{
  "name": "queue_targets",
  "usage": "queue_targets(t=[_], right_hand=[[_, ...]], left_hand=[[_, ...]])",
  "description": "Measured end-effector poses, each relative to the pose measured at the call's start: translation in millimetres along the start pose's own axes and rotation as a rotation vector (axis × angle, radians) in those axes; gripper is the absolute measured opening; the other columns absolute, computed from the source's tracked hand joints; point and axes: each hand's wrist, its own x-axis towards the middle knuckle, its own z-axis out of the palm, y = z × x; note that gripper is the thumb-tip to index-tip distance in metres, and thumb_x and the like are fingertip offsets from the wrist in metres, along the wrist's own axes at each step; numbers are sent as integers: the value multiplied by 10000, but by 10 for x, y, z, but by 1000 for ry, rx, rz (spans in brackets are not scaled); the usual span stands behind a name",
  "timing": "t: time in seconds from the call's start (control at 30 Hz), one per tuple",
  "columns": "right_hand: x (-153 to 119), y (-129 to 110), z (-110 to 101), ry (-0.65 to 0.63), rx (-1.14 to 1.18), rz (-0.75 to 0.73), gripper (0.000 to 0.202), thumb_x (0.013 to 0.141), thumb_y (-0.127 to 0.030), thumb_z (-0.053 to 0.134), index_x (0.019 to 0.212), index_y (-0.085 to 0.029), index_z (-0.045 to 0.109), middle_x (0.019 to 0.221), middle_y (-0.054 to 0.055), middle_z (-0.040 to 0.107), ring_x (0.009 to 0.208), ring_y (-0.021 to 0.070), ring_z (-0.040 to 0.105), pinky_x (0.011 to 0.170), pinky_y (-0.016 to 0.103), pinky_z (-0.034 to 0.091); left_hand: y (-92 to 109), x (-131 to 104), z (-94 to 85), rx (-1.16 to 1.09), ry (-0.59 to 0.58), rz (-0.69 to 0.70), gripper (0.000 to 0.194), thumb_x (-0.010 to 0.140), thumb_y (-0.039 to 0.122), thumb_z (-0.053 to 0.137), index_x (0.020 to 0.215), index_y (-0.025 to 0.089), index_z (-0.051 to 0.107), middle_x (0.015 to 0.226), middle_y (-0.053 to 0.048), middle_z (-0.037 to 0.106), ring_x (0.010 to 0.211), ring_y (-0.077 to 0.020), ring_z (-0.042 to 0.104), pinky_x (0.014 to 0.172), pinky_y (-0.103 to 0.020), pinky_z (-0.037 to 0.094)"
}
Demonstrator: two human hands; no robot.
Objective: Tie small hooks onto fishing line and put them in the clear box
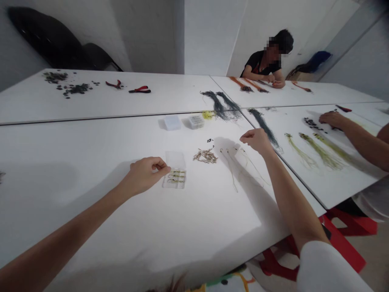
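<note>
We are at the box (pixel 174 183), judging by our left hand (pixel 147 174): its thumb and fingertips meet at the box's near-left upper edge, by the hooks (pixel 177 176). The grip there is nearly closed, but we cannot tell whether it pinches a hook or only the rim. Our right hand (pixel 257 140) hangs over the threads (pixel 227 150), fingertips drawn close; whether a strand is between them, we cannot tell.

The next move seems to call for a light, exact touch, since the threads are fine and could snag.

The box is clear and shallow, lying open on the worktop (pixel 121 235) with its lid tilted back on the far side. The hooks lie crosswise in rows, with yellowish strands. A brownish heap (pixel 206 156) lies between box and threads, with black bits (pixel 209 140) just beyond it.
</note>
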Motion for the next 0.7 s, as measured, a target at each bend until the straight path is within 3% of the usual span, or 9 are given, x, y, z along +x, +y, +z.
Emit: queue_targets(t=[0.17, 0.43, 0.6, 0.7], right_hand=[[-4, 67, -24, -59, -86, 6, 133, 665, -231, 685, 722, -140, 764, 657, 77, 705, 610, 185, 624, 556, 266, 440], [-14, 148, 168, -142, -174, 7, 48, 623, -170, 726, 662, -156, 751, 685, 89, 716, 719, 225, 656, 653, 286, 470], [-27, 134, 240, -205, -115, -38, 44, 658, -157, 684, 643, -140, 722, 670, 86, 693, 715, 217, 634, 679, 292, 464], [-77, 97, 207, -281, -14, -75, 143, 732, -245, 648, 752, -128, 728, 711, 85, 694, 690, 191, 610, 644, 278, 459]], left_hand=[[-73, 3, 23, -26, -39, -14, 315, 796, 552, 550, 791, 263, 677, 898, 9, 708, 917, -231, 621, 797, -333, 433], [-75, 15, 59, -40, -50, -9, 308, 789, 552, 556, 805, 274, 689, 903, 11, 714, 940, -238, 624, 801, -331, 442], [-97, 16, 75, -54, -55, 0, 315, 790, 554, 558, 815, 270, 692, 918, -1, 714, 951, -242, 621, 819, -341, 447], [-110, 8, 72, -61, -52, 7, 324, 789, 553, 557, 829, 263, 698, 922, -15, 714, 948, -246, 622, 830, -350, 449]])
